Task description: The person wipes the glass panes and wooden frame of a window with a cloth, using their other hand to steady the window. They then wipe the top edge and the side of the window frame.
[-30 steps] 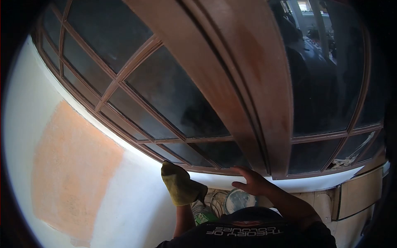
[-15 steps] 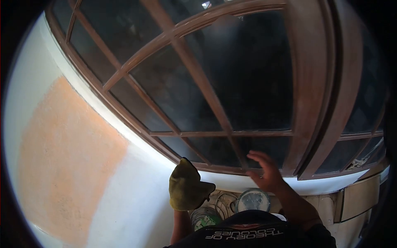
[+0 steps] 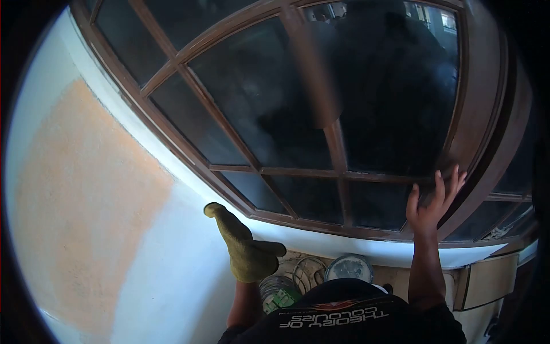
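A yellow-green glove or cloth covers my left hand [image 3: 249,252], which is beside the white wall [image 3: 172,258] at the window's lower left corner. One part of the covering sticks up and another points right; the fingers are hidden inside. My bare right hand [image 3: 432,203] is raised with its fingers apart at the lower right of the brown wooden window frame [image 3: 395,234]. Nothing is in it. Whether its fingertips touch the wood I cannot tell. Dark glass panes [image 3: 395,114] fill the window above both hands.
An orange-tan patch [image 3: 86,212] marks the wall on the left. Below the window are a round bucket [image 3: 348,268], coiled cable [image 3: 309,272] and a green object [image 3: 285,298]. A tan panel [image 3: 490,280] stands at the lower right.
My right hand has moved right and up, its fingers now spread upward. The covered left hand has shifted slightly left, with its top part stretched out longer. The view has shifted too.
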`<state>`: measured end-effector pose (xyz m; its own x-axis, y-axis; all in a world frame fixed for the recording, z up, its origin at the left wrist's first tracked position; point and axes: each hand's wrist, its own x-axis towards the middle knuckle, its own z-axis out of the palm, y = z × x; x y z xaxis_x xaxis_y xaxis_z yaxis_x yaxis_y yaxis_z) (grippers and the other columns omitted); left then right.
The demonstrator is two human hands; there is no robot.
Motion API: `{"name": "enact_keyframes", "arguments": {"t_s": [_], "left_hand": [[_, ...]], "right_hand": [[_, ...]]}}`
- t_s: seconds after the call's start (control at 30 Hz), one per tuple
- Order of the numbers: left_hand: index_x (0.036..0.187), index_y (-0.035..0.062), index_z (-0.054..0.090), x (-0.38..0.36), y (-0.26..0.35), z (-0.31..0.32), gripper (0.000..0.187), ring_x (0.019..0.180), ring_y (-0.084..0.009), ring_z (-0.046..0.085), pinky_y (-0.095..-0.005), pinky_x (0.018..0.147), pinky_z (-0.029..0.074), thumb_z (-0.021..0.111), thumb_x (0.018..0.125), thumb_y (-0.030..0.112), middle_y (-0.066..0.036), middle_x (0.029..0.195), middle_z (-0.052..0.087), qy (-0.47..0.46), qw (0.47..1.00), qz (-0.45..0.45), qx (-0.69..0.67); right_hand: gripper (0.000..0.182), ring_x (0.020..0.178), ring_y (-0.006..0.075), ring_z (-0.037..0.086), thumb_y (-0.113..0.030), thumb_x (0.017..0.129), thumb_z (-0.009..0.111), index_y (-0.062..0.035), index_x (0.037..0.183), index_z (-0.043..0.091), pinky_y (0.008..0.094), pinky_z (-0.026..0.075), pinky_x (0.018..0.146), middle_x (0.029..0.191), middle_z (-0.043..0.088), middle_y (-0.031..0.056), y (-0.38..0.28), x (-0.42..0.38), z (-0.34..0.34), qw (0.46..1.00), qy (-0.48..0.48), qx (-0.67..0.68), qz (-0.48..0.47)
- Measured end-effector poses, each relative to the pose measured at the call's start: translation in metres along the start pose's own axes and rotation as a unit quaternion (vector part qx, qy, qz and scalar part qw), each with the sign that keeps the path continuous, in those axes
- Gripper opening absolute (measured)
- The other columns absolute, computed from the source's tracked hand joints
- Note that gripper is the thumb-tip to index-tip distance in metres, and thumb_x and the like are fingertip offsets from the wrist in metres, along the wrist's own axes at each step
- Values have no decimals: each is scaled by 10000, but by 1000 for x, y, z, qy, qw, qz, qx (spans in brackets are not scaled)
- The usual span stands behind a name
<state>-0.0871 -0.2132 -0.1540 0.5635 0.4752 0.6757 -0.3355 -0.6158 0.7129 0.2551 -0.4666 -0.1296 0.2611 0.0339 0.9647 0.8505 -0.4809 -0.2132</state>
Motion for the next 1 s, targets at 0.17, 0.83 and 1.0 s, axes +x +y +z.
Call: {"name": "enact_keyframes", "arguments": {"t_s": [0.17,0.83,1.0], "left_hand": [[1167,38,609,40,-18,24,406,1049,-278,623,-406,881,521,701,809,206,-123,1107,648,12,978,-38,-204],[1326,5,498,161,6,151,390,1039,-227,651,-341,849,585,565,986,184,-153,1218,605,-94,891,-88,-435],[1327,-3,498,196,34,174,394,1054,-235,653,-340,831,598,562,985,182,-162,1217,608,-128,867,-85,-475]], "right_hand": [[687,1450,521,126,-205,815,703,-131,1439,424,701,85,1114,1550,220,305,23,3,10,998,-28,-59,5],[499,1452,493,154,-341,788,699,-228,1270,636,728,93,1094,1516,290,296,55,-24,23,991,-63,-90,-76],[516,1398,435,303,-416,788,676,-290,1287,629,706,181,1071,1477,393,209,54,-26,26,991,-51,-106,-58]]}}
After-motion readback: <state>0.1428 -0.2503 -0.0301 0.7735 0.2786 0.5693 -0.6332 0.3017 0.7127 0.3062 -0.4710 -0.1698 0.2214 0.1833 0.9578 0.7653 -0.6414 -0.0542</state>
